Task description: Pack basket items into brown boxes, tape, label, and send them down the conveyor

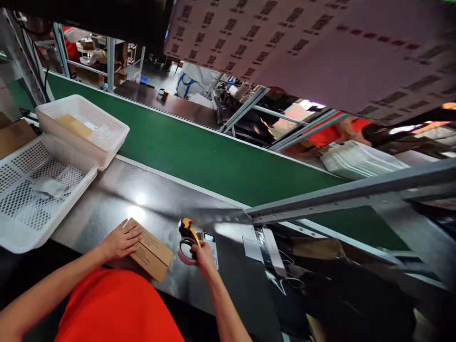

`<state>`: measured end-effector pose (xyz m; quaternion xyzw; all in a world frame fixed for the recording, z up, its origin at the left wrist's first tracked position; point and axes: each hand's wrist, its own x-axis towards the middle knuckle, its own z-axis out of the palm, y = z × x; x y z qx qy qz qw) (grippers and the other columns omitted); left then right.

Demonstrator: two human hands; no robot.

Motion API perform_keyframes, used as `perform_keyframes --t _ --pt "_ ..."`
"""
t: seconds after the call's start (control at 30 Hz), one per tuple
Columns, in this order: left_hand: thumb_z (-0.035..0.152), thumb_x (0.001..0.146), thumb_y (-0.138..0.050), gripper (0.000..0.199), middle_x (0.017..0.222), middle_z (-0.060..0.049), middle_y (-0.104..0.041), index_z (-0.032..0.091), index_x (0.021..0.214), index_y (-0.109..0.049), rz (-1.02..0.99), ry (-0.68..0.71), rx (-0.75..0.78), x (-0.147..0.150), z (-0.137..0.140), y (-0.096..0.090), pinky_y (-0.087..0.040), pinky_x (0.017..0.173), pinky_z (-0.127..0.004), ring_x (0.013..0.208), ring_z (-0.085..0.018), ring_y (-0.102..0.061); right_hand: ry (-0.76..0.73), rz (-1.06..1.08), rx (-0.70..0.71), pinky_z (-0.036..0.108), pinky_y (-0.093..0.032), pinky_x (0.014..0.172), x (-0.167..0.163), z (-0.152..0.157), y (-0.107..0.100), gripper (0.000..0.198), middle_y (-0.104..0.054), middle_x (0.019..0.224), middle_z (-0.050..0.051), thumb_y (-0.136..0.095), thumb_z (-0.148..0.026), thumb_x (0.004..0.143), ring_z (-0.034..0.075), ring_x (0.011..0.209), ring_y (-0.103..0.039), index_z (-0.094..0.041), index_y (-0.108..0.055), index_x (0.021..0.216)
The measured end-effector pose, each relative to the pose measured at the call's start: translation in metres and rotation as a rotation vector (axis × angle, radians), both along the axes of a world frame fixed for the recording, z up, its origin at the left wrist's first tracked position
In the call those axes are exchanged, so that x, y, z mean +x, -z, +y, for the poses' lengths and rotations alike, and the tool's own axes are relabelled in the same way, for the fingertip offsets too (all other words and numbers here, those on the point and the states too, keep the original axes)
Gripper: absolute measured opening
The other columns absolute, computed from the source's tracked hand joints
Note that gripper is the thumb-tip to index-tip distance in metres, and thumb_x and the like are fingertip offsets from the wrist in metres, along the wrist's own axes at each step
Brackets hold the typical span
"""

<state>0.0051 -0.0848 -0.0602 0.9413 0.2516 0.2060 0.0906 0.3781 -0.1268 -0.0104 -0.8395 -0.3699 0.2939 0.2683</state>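
Note:
A brown cardboard box (pixel 153 251) lies shut on the metal table at its near edge, set at an angle. My left hand (pixel 123 241) rests flat on the left end of the box, fingers stretched out over its top. To the right of the box, my right hand (pixel 204 256) is closed round the handle of a tape dispenser (pixel 186 230) with a yellow and black head and a roll of tape on it. The dispenser is apart from the box. Partly behind the dispenser and my right hand lies a small white and blue device with a display (pixel 210 240).
White plastic baskets (pixel 83 183) stand at the left, holding a padded envelope (pixel 74 126) and clear plastic bags. A green conveyor belt (pixel 199 154) runs behind the metal table (pixel 103 209). A metal beam (pixel 342 190) crosses the right side. A sheet with printed codes (pixel 302 57) hangs overhead.

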Motion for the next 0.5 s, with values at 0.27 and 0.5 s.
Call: perform_keyframes --t 0.27,0.5 --pt "0.031 0.105 -0.054 0.039 0.151 -0.009 -0.064 0.022 0.14 -0.068 -0.077 -0.007 -0.132 0.002 0.005 0.001 -0.033 0.128 -0.059 0.153 -0.031 -0.044 -0.975 -0.294 0.683 0.042 -0.06 0.097 -0.067 -0.059 -0.031 0.077 -0.06 0.138 0.012 -0.055 -0.01 0.076 0.027 0.119 -0.065 -0.028 -0.055 0.151" --pt "0.037 0.105 -0.048 0.036 0.126 -0.007 -0.079 0.025 0.113 -0.081 -0.461 -0.338 -0.624 0.009 -0.008 -0.025 -0.03 0.129 -0.06 0.13 -0.027 -0.068 -1.063 -0.428 0.494 0.047 -0.061 0.097 -0.076 -0.059 -0.012 0.075 -0.064 0.138 0.015 -0.053 -0.015 0.075 0.032 0.119 -0.067 -0.024 -0.059 0.149"
